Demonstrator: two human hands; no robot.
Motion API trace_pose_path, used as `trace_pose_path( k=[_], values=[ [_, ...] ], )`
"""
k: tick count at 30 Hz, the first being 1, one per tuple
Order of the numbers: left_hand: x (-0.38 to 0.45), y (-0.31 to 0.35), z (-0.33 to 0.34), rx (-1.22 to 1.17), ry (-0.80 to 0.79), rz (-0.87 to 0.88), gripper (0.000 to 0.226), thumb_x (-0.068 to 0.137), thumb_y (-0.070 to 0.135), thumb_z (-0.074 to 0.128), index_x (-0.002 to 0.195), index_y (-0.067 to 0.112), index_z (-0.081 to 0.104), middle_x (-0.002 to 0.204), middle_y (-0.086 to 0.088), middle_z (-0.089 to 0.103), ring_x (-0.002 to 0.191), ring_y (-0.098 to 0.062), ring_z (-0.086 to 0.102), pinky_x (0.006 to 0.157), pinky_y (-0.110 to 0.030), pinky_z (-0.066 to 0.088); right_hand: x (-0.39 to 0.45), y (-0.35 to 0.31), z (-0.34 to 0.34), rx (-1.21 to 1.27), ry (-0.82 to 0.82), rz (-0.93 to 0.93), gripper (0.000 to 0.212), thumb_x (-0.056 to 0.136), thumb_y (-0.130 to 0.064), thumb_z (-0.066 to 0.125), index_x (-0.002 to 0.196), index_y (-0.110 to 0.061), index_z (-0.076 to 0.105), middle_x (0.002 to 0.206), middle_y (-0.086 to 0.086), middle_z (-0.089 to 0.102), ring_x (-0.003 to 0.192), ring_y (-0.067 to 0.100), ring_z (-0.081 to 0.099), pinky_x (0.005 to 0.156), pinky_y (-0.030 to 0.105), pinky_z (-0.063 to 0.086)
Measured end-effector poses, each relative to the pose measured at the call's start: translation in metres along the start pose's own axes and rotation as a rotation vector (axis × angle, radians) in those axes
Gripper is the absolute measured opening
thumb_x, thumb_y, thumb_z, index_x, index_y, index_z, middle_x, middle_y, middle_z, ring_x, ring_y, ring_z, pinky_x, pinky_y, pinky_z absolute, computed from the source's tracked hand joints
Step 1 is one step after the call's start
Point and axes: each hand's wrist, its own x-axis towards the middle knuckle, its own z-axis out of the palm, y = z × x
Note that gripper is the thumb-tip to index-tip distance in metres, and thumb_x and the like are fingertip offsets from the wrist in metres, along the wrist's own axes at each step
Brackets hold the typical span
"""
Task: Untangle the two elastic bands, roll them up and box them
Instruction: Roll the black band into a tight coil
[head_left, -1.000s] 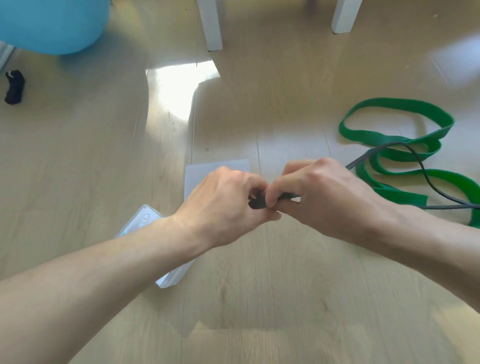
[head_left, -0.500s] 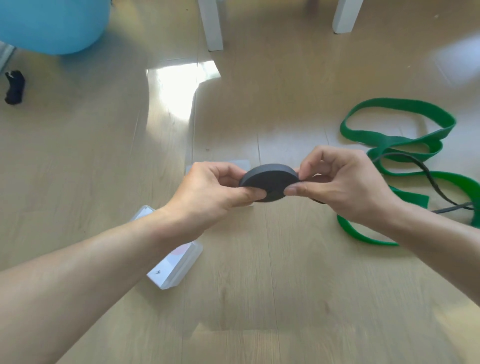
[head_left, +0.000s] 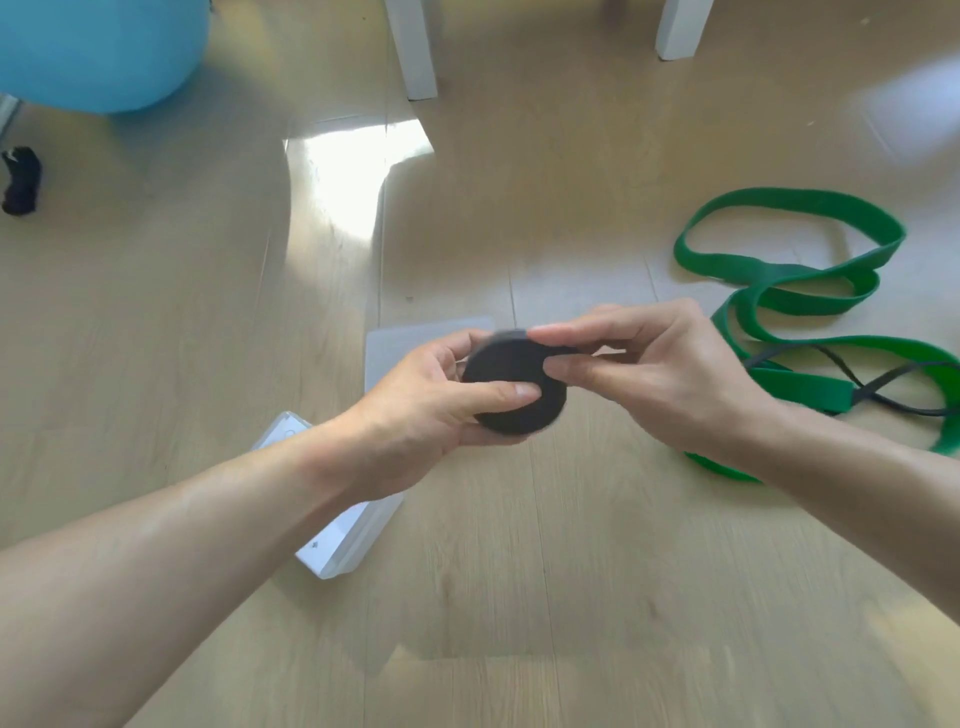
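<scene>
A black elastic band is wound into a flat round roll (head_left: 511, 387) held above the floor. My left hand (head_left: 431, 410) grips the roll from the left, thumb across its face. My right hand (head_left: 654, 374) pinches its upper right edge. The band's loose tail (head_left: 857, 387) trails right across the floor, over the green band. The wide green elastic band (head_left: 789, 280) lies in loose loops on the floor at the right. A clear plastic box (head_left: 343, 540) lies on the floor under my left forearm, its flat lid (head_left: 410, 338) just behind my hands.
A blue exercise ball (head_left: 93, 52) sits at the far left. A small black object (head_left: 21, 182) lies near it. Two white furniture legs (head_left: 413, 47) (head_left: 680, 26) stand at the back. The floor is light wood with a bright sun patch (head_left: 343, 156).
The black roll has grown from a small coil into a wide disc as my hands wound it. Less black tail lies on the floor, and the roll's face has tilted toward me.
</scene>
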Motion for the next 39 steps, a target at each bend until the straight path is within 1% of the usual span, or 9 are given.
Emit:
trace_pose_path(
  k=[3, 6, 13, 20, 26, 29, 32, 35, 39],
  values=[
    [-0.001, 0.011, 0.002, 0.462, 0.016, 0.007, 0.02, 0.076, 0.024, 0.089, 0.092, 0.026, 0.078, 0.092, 0.003, 0.082, 0.097, -0.015, 0.077, 0.101, -0.047, 0.056, 0.002, -0.003, 0.003, -0.463, -0.22, -0.096, 0.027, 0.091, -0.016, 0.073, 0.102, -0.04, 0.08, 0.089, -0.01, 0.069, 0.085, 0.01, 0.067, 0.075, 0.027, 0.052],
    [-0.001, 0.015, 0.007, 0.54, 0.039, -0.01, 0.013, 0.075, 0.016, 0.09, 0.079, 0.022, 0.079, 0.08, -0.001, 0.082, 0.079, -0.012, 0.076, 0.087, -0.046, 0.062, 0.002, -0.007, 0.005, -0.569, -0.304, -0.087, 0.025, 0.088, -0.023, 0.076, 0.101, -0.044, 0.078, 0.088, -0.01, 0.071, 0.084, 0.009, 0.065, 0.073, 0.025, 0.05],
    [0.0, 0.01, 0.002, 0.285, 0.127, 0.023, 0.021, 0.08, 0.008, 0.085, 0.085, 0.006, 0.064, 0.091, -0.015, 0.081, 0.092, -0.037, 0.077, 0.086, -0.054, 0.062, 0.002, -0.004, -0.016, -0.289, -0.031, 0.043, 0.013, 0.071, -0.025, 0.09, 0.073, -0.03, 0.078, 0.071, -0.006, 0.075, 0.058, 0.005, 0.065, 0.059, 0.015, 0.049],
    [0.003, 0.003, 0.012, -0.006, 0.064, 0.091, 0.031, 0.08, 0.007, 0.082, 0.077, 0.015, 0.052, 0.095, -0.008, 0.075, 0.09, -0.027, 0.075, 0.085, -0.051, 0.063, 0.003, 0.008, -0.023, -0.016, 0.096, 0.06, 0.024, 0.065, -0.027, 0.088, 0.084, -0.02, 0.076, 0.086, 0.002, 0.079, 0.083, 0.029, 0.076, 0.085, 0.044, 0.061],
    [0.008, 0.004, 0.015, -0.145, 0.067, 0.121, 0.029, 0.08, 0.009, 0.076, 0.076, 0.017, 0.048, 0.106, -0.017, 0.068, 0.097, -0.032, 0.072, 0.086, -0.054, 0.062, -0.001, 0.017, -0.023, 0.302, 0.141, 0.028, 0.025, 0.07, -0.008, 0.078, 0.094, -0.01, 0.075, 0.089, 0.004, 0.08, 0.085, 0.02, 0.077, 0.079, 0.028, 0.06],
    [0.009, 0.003, 0.013, -0.161, 0.041, 0.067, 0.025, 0.079, 0.01, 0.074, 0.083, 0.014, 0.049, 0.106, -0.018, 0.071, 0.098, -0.033, 0.073, 0.086, -0.053, 0.062, -0.001, 0.021, -0.017, 0.217, 0.182, -0.023, 0.021, 0.071, -0.014, 0.08, 0.092, -0.013, 0.078, 0.089, 0.004, 0.08, 0.087, 0.023, 0.076, 0.082, 0.034, 0.061],
    [0.009, 0.005, 0.013, 0.154, 0.018, 0.025, 0.032, 0.075, 0.016, 0.082, 0.098, 0.014, 0.06, 0.099, -0.006, 0.079, 0.093, -0.025, 0.075, 0.091, -0.045, 0.06, -0.001, 0.021, -0.015, -0.157, 0.071, -0.176, 0.015, 0.079, -0.014, 0.083, 0.094, -0.017, 0.081, 0.087, 0.0, 0.078, 0.081, 0.015, 0.074, 0.077, 0.033, 0.06],
    [0.009, 0.011, 0.02, 0.663, 0.036, 0.105, 0.018, 0.075, 0.03, 0.089, 0.085, 0.026, 0.074, 0.072, 0.004, 0.074, 0.068, -0.011, 0.067, 0.07, -0.032, 0.055, -0.002, 0.018, -0.007, -0.47, -0.079, -0.352, 0.013, 0.086, -0.017, 0.079, 0.098, -0.02, 0.083, 0.086, -0.004, 0.074, 0.077, 0.012, 0.07, 0.069, 0.032, 0.055],
    [0.011, 0.009, 0.021, 0.659, 0.077, 0.074, 0.016, 0.072, 0.03, 0.09, 0.069, 0.021, 0.078, 0.065, -0.005, 0.073, 0.06, -0.013, 0.06, 0.064, -0.031, 0.051, -0.003, 0.022, -0.001, -0.437, -0.096, -0.334, 0.014, 0.085, -0.014, 0.08, 0.097, -0.021, 0.083, 0.089, -0.007, 0.076, 0.082, 0.007, 0.071, 0.072, 0.024, 0.055]
  ],
)
